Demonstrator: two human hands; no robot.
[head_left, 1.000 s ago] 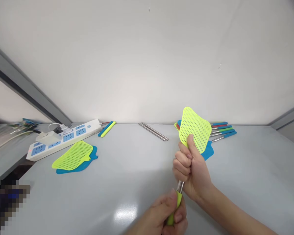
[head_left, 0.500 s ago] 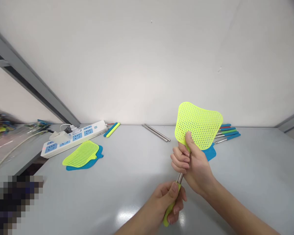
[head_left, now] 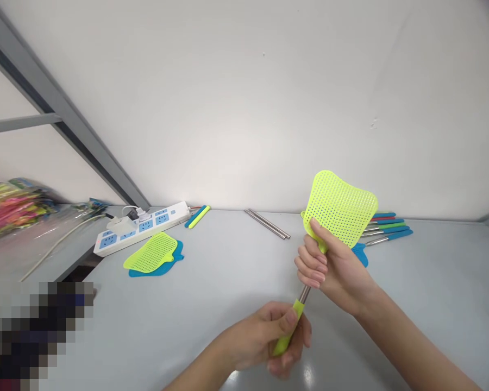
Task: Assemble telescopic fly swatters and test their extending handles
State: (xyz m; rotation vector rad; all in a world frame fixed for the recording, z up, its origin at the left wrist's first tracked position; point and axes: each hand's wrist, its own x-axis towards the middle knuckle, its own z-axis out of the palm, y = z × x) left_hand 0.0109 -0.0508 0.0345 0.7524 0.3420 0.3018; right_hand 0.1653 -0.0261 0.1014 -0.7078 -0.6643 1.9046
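A yellow-green fly swatter (head_left: 344,203) with a perforated head is held up between my two hands. My right hand (head_left: 326,258) wraps round its neck just below the head, the thumb lying against the mesh. Lower down, my left hand (head_left: 279,334) is closed on the yellow-green handle grip. A short length of metal rod (head_left: 305,294) shows between the hands. Behind the swatter, at the right, lie several swatters with blue, red and green handles (head_left: 395,233), partly hidden by the raised head.
To the left, a yellow-green swatter head (head_left: 152,253) overlaps a blue one (head_left: 175,263). A white power strip (head_left: 142,231) with plugs lies behind them, with two handle grips (head_left: 199,217) beside it. Two metal rods (head_left: 267,224) rest near the wall. Plastic-bagged items (head_left: 14,209) sit far left.
The view has turned a little to the left, so everything appears shifted right. Both hands keep their hold on the swatter, and its grip is tilted slightly more.
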